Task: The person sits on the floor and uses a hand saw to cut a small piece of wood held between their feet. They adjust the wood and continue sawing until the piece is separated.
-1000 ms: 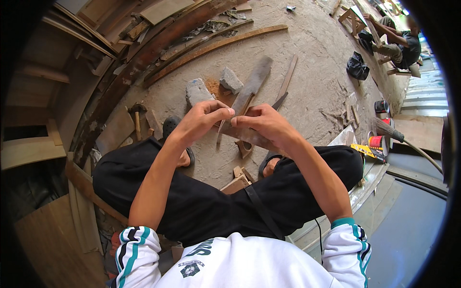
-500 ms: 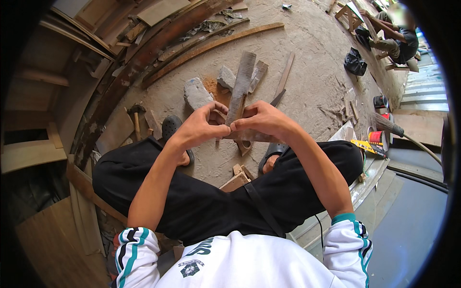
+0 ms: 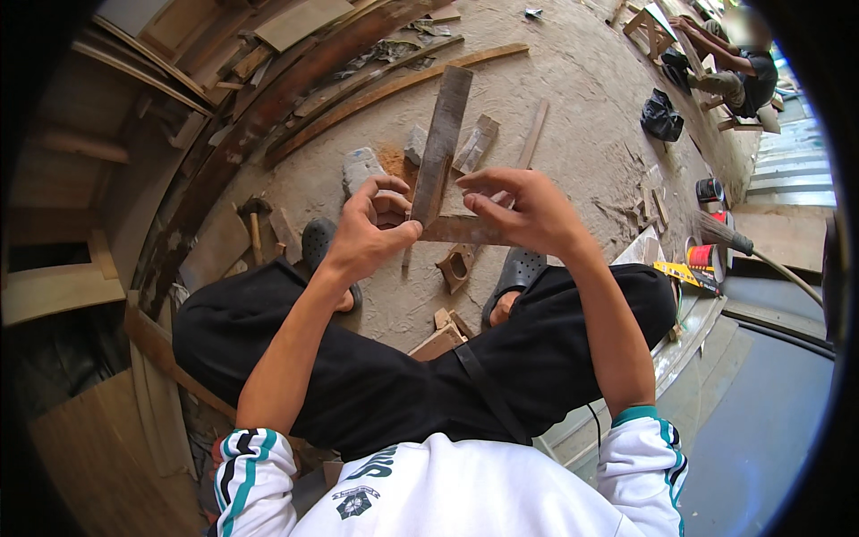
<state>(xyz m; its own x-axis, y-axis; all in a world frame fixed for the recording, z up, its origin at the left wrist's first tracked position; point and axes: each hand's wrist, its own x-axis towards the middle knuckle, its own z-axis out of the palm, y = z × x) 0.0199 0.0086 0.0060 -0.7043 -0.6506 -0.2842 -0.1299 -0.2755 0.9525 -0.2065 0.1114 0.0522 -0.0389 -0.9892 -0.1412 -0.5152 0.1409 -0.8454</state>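
The left hand has its thumb and curled fingers closed at the lower left edge of an angled wooden piece, near the corner where its two boards meet. The right hand is partly open: thumb and forefinger are parted and stand clear of the longer board. Whether its lower fingers bear on the shorter board cannot be told. The angled wooden piece is positioned between the hands, above the floor, with the longer board pointing away from the person and tilted slightly right, and the shorter board running toward the right palm. Below the shorter board lies a wooden tool handle with a cut-out. Beyond the hands are a grey rubble block, brown dust, a short wood block and a thin stick. A hammer lies to the left, outside the left clog. To the right are a brush, paint cans and a black bag; a second person sits farther off.
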